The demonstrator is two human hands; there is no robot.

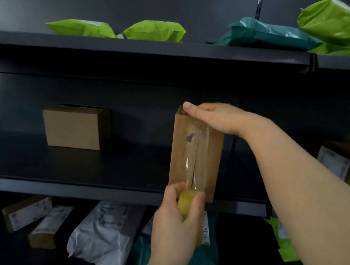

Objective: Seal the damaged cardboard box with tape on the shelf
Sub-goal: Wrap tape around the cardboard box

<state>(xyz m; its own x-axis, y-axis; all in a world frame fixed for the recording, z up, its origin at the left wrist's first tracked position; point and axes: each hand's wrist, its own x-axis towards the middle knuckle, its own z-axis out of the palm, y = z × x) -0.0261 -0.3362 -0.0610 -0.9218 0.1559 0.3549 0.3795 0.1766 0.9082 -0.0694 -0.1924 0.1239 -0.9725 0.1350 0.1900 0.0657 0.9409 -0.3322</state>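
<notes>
My right hand [214, 115] grips the box [180, 156] top so it cannot tip; my left hand [177, 220] pinches the tape roll [186, 202] to pull 1 strip [197, 159] tight

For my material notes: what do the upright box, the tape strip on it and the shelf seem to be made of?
Upright box: brown cardboard, matte, by its dull face. Tape strip: clear plastic film, glossy, showing glare streaks. Shelf: probably painted metal, dark, smooth, thin folded edge.
</notes>
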